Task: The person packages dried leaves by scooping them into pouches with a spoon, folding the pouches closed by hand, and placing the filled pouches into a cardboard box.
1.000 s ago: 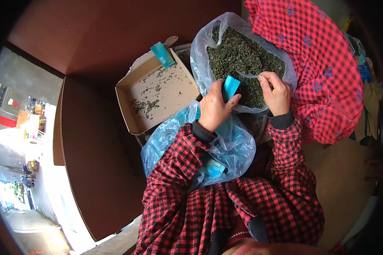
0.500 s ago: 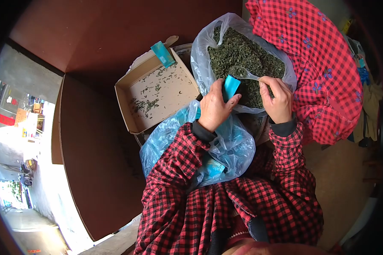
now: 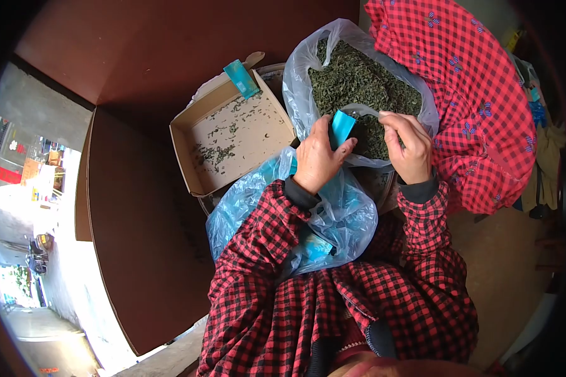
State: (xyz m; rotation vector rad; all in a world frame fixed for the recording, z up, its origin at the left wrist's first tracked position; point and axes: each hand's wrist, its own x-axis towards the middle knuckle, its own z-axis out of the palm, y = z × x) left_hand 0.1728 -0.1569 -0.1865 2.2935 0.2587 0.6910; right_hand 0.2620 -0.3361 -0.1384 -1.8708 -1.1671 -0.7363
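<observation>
Between the fingers and thumb of my left hand [image 3: 321, 154] is a small blue packet [image 3: 341, 127], held at the lower left edge of the leaf bag. My right hand [image 3: 409, 144] pinches the handle of a clear spoon [image 3: 363, 109], whose bowl is beside the packet's top end. Dried green leaves [image 3: 358, 78] fill a large clear plastic bag [image 3: 295, 78] under and beyond both hands. Below my left wrist, a bluish plastic bag [image 3: 352, 217] with blue packets inside lies on my lap.
An open cardboard box [image 3: 188, 169] with scattered leaf bits stands at the left, another blue packet [image 3: 241, 79] on its far edge. Dark brown panels [image 3: 144, 239] rise behind and left of it. Red checked cloth [image 3: 478, 107] bulges at the right beside the leaf bag.
The spoon first dipped into the leaves, then moved left and down to the packet's top. My right hand shifted slightly with it, while my left hand stayed nearly still.
</observation>
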